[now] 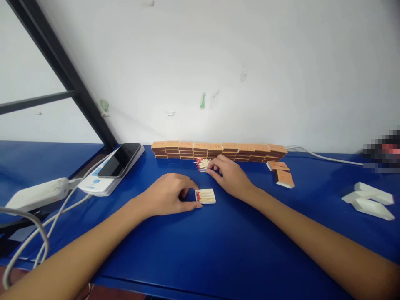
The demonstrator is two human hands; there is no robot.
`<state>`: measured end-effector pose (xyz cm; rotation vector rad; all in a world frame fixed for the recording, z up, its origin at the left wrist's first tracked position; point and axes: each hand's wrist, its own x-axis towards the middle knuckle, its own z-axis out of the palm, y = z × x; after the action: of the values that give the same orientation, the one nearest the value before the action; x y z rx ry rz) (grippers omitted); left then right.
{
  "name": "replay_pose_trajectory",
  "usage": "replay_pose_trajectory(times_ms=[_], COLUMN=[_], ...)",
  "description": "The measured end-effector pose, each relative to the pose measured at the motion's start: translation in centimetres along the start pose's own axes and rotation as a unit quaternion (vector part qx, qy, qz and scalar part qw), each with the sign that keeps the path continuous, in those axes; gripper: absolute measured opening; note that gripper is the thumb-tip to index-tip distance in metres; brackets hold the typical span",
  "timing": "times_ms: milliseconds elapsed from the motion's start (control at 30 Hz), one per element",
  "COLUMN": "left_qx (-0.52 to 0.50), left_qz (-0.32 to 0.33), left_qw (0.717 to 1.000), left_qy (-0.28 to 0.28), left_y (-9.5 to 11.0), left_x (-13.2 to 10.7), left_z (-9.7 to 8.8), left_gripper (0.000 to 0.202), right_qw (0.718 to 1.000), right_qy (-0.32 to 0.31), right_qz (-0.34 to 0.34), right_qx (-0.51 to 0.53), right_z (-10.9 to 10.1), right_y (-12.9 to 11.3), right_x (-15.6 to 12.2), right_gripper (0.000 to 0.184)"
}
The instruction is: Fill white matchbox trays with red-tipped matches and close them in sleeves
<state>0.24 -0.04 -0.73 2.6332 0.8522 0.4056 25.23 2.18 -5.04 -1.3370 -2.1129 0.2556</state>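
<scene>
An open matchbox tray point(206, 196), white and partly filled with red-tipped matches, lies flat on the blue table. My left hand point(170, 195) grips its left end, thumb at the near corner and forefinger at the far one. Behind the tray is a loose pile of matches point(202, 164), red heads mostly pointing left. The fingers of my right hand point(229, 177) are pinched together on the stick ends at the pile's right side; how many matches they hold is hidden.
Stacked orange matchboxes point(193, 149) form a long row against the wall. Two loose matchboxes point(284, 178) lie to the right, with folded white pieces point(371, 200) farther right. A phone point(120, 159) rests on a white power strip point(100, 185) at left, near white cables point(64, 205).
</scene>
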Motion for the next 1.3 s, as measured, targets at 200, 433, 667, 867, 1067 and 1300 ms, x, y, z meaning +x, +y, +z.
replay_pose_trajectory(times_ms=[200,433,667,867,1067,1300], left_qx=[0.001,0.006,0.008,0.007,0.011,0.016], left_qz=[0.0,-0.005,-0.003,-0.005,-0.009,-0.026], left_qw=[1.0,1.0,1.0,1.0,1.0,1.0], left_qy=[-0.001,-0.003,-0.002,-0.003,-0.004,0.002], left_y=[0.0,0.0,-0.1,0.0,0.0,-0.2], left_x=[0.1,0.0,0.0,0.0,-0.1,0.0], left_z=[-0.1,-0.1,-0.1,-0.2,-0.3,-0.3], left_gripper=[0.031,0.032,0.031,0.032,0.031,0.028], right_qw=[1.0,1.0,0.999,0.999,0.996,0.998], right_qy=[-0.008,-0.016,-0.032,-0.045,-0.074,-0.065], right_qz=[-0.003,0.0,-0.008,0.001,0.005,-0.023], right_qx=[0.004,0.005,-0.018,-0.025,-0.05,0.002], right_z=[0.1,-0.1,-0.5,-0.6,-0.8,-2.3], right_y=[0.5,0.6,0.1,-0.4,-0.3,-1.9], right_x=[0.1,-0.1,-0.5,-0.6,-0.4,-1.5], right_gripper=[0.01,0.009,0.009,0.007,0.01,0.012])
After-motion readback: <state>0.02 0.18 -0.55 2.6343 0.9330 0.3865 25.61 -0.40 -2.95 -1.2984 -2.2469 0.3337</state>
